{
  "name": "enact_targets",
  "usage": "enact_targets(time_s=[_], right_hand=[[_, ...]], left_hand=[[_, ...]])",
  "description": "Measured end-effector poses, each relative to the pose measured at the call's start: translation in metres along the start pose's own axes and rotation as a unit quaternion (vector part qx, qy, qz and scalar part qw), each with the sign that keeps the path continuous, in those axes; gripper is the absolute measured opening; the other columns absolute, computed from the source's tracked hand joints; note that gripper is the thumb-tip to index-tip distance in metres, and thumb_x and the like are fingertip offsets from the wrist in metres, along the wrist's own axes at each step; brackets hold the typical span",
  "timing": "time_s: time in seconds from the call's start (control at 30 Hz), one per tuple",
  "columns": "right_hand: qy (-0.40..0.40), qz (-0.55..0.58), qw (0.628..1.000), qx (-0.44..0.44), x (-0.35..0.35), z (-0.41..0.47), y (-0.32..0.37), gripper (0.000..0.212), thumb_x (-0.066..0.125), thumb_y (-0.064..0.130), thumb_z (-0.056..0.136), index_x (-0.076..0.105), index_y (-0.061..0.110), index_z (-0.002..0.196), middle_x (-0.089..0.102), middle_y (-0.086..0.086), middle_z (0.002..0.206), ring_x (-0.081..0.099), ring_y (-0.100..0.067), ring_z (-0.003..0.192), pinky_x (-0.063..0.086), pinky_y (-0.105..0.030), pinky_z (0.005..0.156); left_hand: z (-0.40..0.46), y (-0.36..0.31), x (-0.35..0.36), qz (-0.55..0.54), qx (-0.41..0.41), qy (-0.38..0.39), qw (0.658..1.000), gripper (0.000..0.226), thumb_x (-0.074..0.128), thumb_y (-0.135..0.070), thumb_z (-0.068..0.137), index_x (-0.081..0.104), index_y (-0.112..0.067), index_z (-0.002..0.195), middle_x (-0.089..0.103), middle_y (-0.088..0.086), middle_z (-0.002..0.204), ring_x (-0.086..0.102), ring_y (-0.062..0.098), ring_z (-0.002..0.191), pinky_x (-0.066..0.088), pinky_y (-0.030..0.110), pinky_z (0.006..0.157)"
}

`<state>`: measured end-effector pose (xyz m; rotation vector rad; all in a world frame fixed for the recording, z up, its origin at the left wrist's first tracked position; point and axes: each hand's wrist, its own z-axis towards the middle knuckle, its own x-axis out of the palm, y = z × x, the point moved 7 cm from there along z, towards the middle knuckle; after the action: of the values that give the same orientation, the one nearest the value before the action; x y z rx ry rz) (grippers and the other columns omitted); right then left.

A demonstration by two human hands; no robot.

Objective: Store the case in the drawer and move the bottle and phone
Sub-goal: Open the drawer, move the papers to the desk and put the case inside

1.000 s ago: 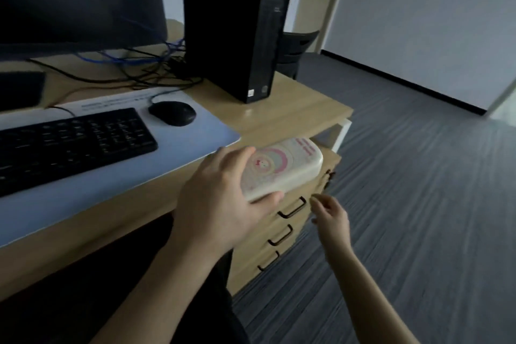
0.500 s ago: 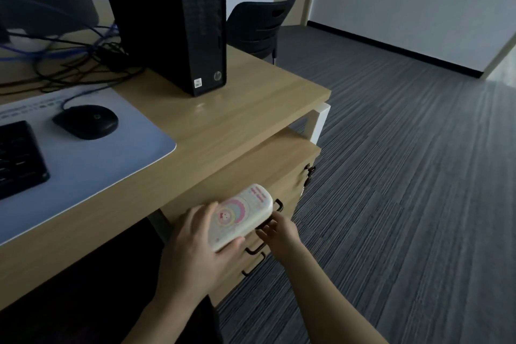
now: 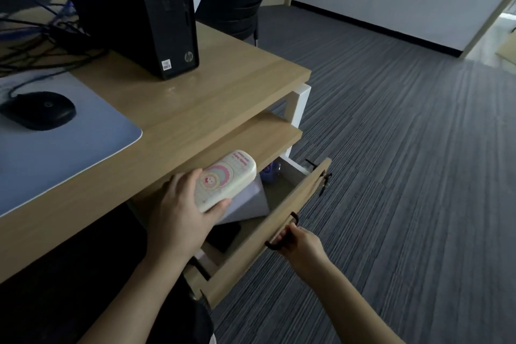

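Observation:
My left hand grips a cream case with a pink rainbow print, holding it tilted above the pulled-out wooden drawer under the desk. My right hand is closed on the drawer's black handle. Inside the drawer lie white papers, a dark flat phone near the front, and a bluish bottle at the back, partly hidden under the shelf.
The wooden desk carries a black computer tower, a black mouse on a pale mat, and tangled cables. A black chair stands behind the desk. Grey carpet stretches to the right.
The drawer has been pulled out by my right hand on its handle. My left hand stays over it with the case, now above the open drawer.

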<state>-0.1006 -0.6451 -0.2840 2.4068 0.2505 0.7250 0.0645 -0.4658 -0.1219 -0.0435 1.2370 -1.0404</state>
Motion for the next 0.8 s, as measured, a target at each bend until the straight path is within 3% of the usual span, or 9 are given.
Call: enact_targets(time_s=[0.07,0.2,0.5,0.7,0.8], right_hand=[[-0.015,-0.017,1.0,-0.014,-0.021,-0.015,0.004,0.032,0.036,0.01,0.104,0.05,0.003,0.077,0.052,-0.014,0.058,0.051,-0.027,0.054,0.056,-0.045,0.063],[-0.041,-0.033,0.998,-0.029,-0.062,-0.039,0.009,0.035,0.036,0.009,0.104,0.05,0.002,0.073,0.053,-0.012,0.054,0.054,-0.024,0.048,0.055,-0.036,0.049],[-0.092,-0.041,0.995,-0.027,-0.126,-0.072,0.011,0.03,0.036,0.013,0.105,0.047,0.004,0.079,0.044,-0.016,0.067,0.045,-0.027,0.058,0.046,-0.042,0.055],[-0.11,-0.058,0.992,-0.023,-0.13,-0.082,0.013,0.025,0.036,0.011,0.104,0.049,0.002,0.084,0.047,-0.017,0.069,0.049,-0.029,0.061,0.048,-0.046,0.063],[-0.152,-0.147,0.977,-0.028,-0.129,-0.091,0.02,0.022,0.043,0.013,0.103,0.053,-0.003,0.093,0.057,-0.021,0.079,0.057,-0.033,0.072,0.051,-0.048,0.071]], left_hand=[[0.0,0.0,0.003,0.008,0.006,-0.001,1.0,0.071,0.083,-0.045,0.064,0.059,-0.01,0.12,0.062,0.012,0.108,0.061,0.033,0.094,0.049,0.038,0.071],[-0.001,0.004,0.006,0.014,0.002,-0.001,1.0,0.071,0.086,-0.04,0.062,0.06,-0.006,0.12,0.063,0.016,0.107,0.061,0.038,0.094,0.05,0.042,0.073],[-0.023,-0.027,0.016,-0.013,0.064,-0.023,0.998,0.071,0.083,-0.046,0.064,0.058,-0.01,0.12,0.062,0.011,0.107,0.06,0.031,0.094,0.051,0.038,0.07],[-0.034,-0.033,0.024,-0.024,0.065,-0.014,0.998,0.072,0.076,-0.054,0.067,0.057,-0.011,0.122,0.061,0.01,0.108,0.059,0.031,0.095,0.053,0.041,0.071],[-0.037,-0.032,0.023,-0.034,0.061,-0.008,0.998,0.073,0.079,-0.053,0.068,0.057,-0.01,0.122,0.061,0.011,0.107,0.06,0.031,0.095,0.053,0.041,0.072]])
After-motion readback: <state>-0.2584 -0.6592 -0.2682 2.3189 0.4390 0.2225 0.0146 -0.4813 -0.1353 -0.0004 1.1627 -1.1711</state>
